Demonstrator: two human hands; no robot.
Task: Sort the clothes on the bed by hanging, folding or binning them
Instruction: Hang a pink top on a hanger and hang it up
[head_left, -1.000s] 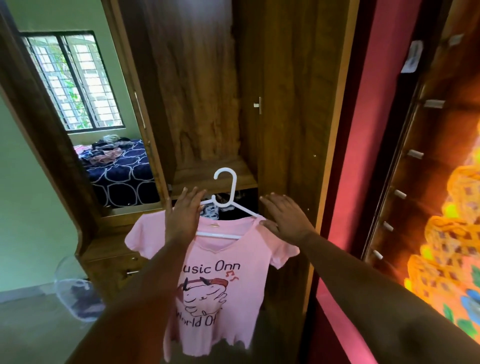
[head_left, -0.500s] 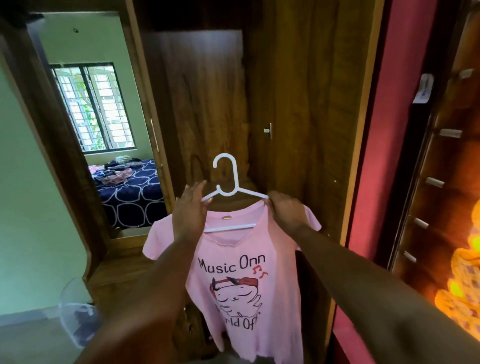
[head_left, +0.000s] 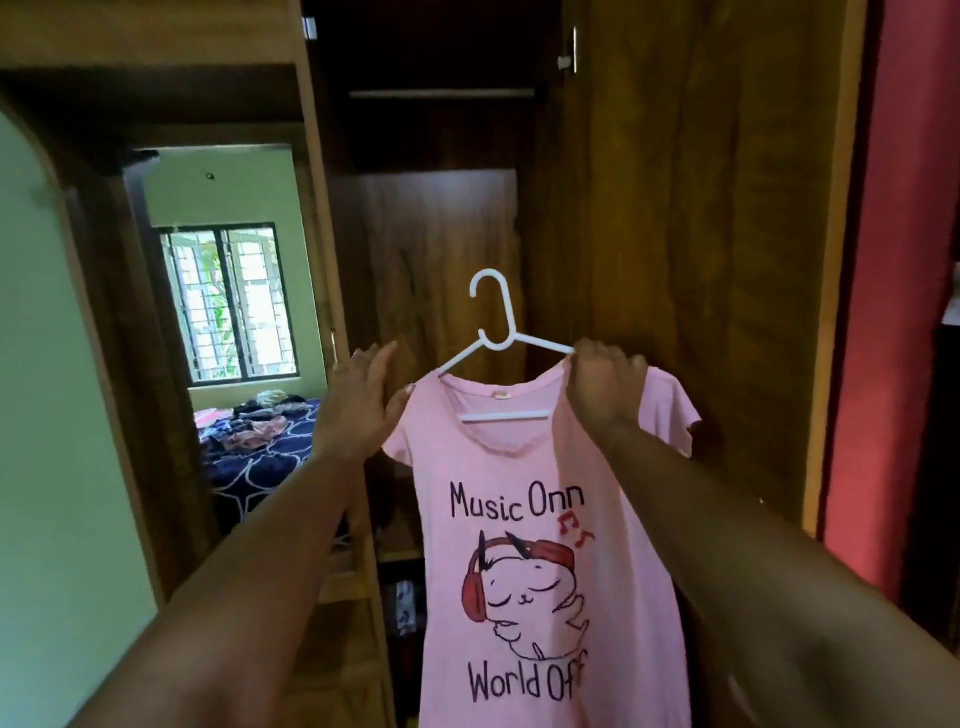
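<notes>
Head view: the right hand (head_left: 602, 389) clenches the white hanger (head_left: 498, 332) through the pink T-shirt (head_left: 519, 519) before the open wardrobe (head_left: 675, 208); the left hand (head_left: 363, 400), fingers straight, only touches its shoulder, which may slide off on lifting to the rail (head_left: 441, 93). More clothes (head_left: 254, 418) lie on the bed (head_left: 260, 467) at left.

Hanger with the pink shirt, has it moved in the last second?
Yes. The hanger has gone up: its hook was below the bottom edge of the window, now it is level with the panes, closer to the wardrobe rail.
</notes>
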